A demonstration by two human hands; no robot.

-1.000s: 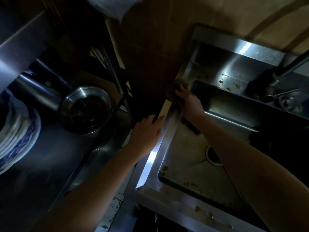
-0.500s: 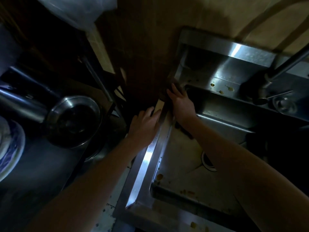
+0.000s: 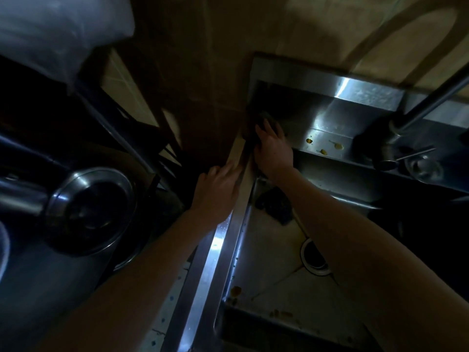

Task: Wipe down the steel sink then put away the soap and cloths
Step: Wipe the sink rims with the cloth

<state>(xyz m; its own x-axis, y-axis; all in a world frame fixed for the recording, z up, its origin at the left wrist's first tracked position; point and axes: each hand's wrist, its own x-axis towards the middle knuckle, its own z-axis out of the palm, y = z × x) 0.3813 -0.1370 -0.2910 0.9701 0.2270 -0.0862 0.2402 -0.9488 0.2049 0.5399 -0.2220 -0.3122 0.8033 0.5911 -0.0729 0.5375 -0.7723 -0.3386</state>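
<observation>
Lying in steel sink [image 3: 222,252]: dark cloth [image 3: 275,207].

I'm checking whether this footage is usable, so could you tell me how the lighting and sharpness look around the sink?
Head view: very dim overall. Bright glare streaks the left rim of the steel sink and its back ledge. The dark round pad under the right hand merges into shadow. The pale plastic bag top-left is blurred.

I see both arms outstretched: left grip [image 3: 218,191] flat, fingers straight; right grip [image 3: 274,151] palm-down, fingers spread.
</observation>
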